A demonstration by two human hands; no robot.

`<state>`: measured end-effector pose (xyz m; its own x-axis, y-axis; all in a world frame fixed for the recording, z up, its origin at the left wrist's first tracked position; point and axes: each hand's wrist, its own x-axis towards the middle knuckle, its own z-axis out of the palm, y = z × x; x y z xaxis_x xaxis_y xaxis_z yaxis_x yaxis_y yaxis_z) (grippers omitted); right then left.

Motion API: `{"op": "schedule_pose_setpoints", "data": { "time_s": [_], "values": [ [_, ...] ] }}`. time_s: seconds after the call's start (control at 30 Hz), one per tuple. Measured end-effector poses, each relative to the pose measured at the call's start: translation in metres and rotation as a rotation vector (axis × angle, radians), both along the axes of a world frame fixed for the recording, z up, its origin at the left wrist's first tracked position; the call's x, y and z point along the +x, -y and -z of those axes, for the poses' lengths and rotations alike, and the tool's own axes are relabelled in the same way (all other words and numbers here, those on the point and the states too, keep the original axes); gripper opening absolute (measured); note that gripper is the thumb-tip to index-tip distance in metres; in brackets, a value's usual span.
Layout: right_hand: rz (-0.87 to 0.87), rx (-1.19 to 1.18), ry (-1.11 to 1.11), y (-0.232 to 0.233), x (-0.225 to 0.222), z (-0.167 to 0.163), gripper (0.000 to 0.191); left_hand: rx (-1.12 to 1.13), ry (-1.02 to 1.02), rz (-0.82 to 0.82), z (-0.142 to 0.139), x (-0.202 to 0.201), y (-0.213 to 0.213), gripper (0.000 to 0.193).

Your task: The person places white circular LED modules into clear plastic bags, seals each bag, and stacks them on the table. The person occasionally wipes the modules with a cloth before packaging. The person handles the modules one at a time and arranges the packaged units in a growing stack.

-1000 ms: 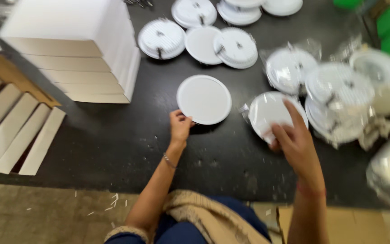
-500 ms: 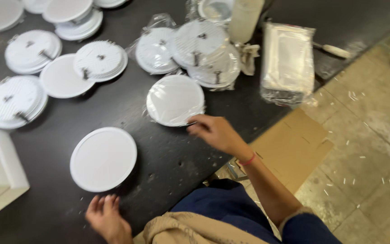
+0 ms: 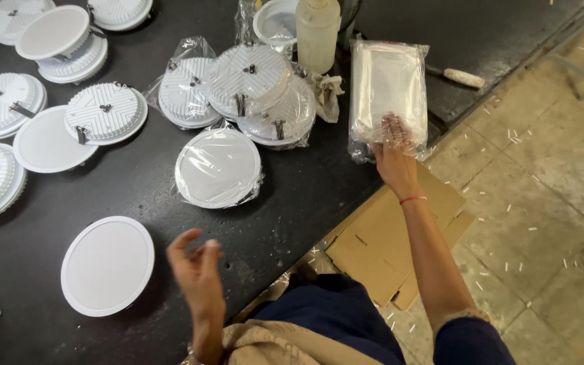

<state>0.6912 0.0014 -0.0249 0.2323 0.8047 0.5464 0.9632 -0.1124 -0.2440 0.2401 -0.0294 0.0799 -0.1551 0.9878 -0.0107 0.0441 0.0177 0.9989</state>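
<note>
The right hand [image 3: 395, 157] has left the wrapped white disc [image 3: 217, 167] and now rests on the near end of the stack of clear plastic bags [image 3: 388, 91] at the dark surface's [image 3: 305, 203] edge, fingers spread flat, not yet gripping. The left hand [image 3: 197, 270] hovers released beside the bare white disc [image 3: 107, 265].

Clear plastic packet [image 3: 388, 94] at table edge

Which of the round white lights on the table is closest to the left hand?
The bare disc lying face-up by the table's near edge, just beside the left hand. It has no plastic wrap, unlike the wrapped disc farther back.
</note>
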Motion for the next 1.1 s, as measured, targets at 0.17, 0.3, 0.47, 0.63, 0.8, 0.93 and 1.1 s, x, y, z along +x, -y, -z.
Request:
{"op": "schedule_pose_setpoints", "data": {
  "time_s": [0.17,0.3,0.47,0.63,0.8,0.93,1.1],
  "values": [
    [-0.11,0.063,0.125,-0.014,0.051,0.001,0.06,-0.068,0.049,0.174,0.001,0.061,0.008,0.037],
    [-0.175,0.199,0.253,-0.019,0.054,0.009,0.04,-0.263,-0.095,0.171,0.011,0.078,0.007,0.032],
    [-0.121,0.115,0.319,-0.005,0.038,0.019,0.046,-0.101,-0.055,0.197,0.023,0.09,0.008,0.029],
    [-0.258,0.269,0.104,-0.018,0.048,0.04,0.036,-0.026,-0.098,0.296,0.032,0.107,0.01,0.028],
    [-0.247,0.433,-0.049,-0.047,0.063,0.056,0.033,0.053,-0.14,0.465,0.033,0.131,0.003,0.027],
    [-0.23,0.556,0.003,-0.064,0.075,0.041,0.034,0.09,-0.168,0.641,0.03,0.16,-0.004,0.027],
    [-0.271,0.394,-0.3,-0.05,0.061,0.031,0.024,0.166,-0.17,0.865,0.04,0.191,-0.007,0.028]
  ]
}}
